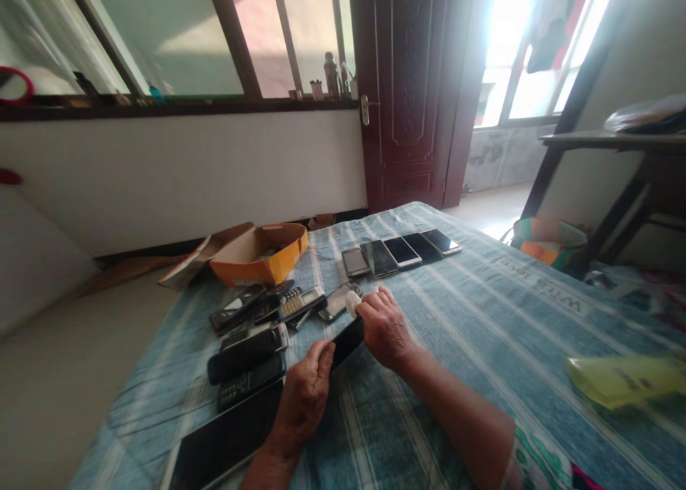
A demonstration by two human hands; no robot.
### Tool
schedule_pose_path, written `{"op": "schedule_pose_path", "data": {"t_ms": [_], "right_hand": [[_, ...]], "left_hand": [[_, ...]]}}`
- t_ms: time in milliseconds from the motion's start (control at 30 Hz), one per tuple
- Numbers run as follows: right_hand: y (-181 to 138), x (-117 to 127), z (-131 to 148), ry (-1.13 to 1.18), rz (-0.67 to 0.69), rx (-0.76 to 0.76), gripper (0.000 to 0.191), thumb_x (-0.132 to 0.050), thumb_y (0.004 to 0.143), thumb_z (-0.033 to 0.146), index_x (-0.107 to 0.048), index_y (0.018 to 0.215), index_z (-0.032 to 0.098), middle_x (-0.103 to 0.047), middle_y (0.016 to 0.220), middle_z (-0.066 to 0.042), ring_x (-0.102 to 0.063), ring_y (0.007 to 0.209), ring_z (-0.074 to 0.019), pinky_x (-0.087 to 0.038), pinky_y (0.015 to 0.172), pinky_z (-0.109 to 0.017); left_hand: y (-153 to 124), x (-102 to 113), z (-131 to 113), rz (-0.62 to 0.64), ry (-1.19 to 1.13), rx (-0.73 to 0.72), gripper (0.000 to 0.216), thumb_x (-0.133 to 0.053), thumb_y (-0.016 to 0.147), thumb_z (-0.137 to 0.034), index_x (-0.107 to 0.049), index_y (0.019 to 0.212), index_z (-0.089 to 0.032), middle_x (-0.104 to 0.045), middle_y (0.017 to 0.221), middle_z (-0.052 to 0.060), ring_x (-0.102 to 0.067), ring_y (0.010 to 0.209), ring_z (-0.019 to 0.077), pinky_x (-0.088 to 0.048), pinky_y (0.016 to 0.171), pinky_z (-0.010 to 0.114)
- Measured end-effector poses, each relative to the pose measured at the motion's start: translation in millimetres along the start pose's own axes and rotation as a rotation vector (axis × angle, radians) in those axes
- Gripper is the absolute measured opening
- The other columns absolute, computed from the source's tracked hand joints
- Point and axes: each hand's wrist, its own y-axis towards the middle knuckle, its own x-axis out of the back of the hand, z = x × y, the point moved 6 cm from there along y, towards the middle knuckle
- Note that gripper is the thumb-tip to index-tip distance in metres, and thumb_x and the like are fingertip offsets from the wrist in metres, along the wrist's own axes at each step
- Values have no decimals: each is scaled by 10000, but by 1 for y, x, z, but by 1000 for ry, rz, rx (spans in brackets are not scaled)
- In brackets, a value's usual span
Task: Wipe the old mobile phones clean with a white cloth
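Between my two hands is a dark phone (347, 343), tilted above the striped cloth. My left hand (306, 390) grips its near end with the thumb on top. At the far end, my right hand (384, 327) is closed on a crumpled white tissue (352, 302) that touches the phone's edge. To the left lies a pile of old keypad phones (300, 304), with a black phone case (249, 351) among them. A tablet (225, 440) rests beside my left forearm, partly hidden by it. Beyond my hands several touchscreen phones (401, 253) lie side by side in a row.
An open orange cardboard box (262, 261) stands at the far left edge of the bed (461, 354). A yellow plastic packet (622, 381) lies at the right. Past the bed are a dark red door (412, 90) and a side table (616, 141).
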Motion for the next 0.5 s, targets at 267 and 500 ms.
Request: {"op": "schedule_pose_path", "data": {"t_ms": [267,500], "right_hand": [[-4,-4,47,68,70,200,202,-437,860,137,-576,728,200,-531,738,-29,-472,791,-189,-294,1027,-401],[3,-1,-3,11,57,9,211,-450,861,97,-606,763,200,-563,772,-28,-490,800,-175,-275,1046,-387]], "left_hand": [[-1,-3,-4,48,-36,-2,358,-351,899,-457,-584,814,-199,-668,677,23,-644,597,173,-509,577,255],[-1,-1,0,-19,11,-9,352,-386,878,-460,-622,901,-199,-709,730,27,-685,666,194,-529,641,268]]}}
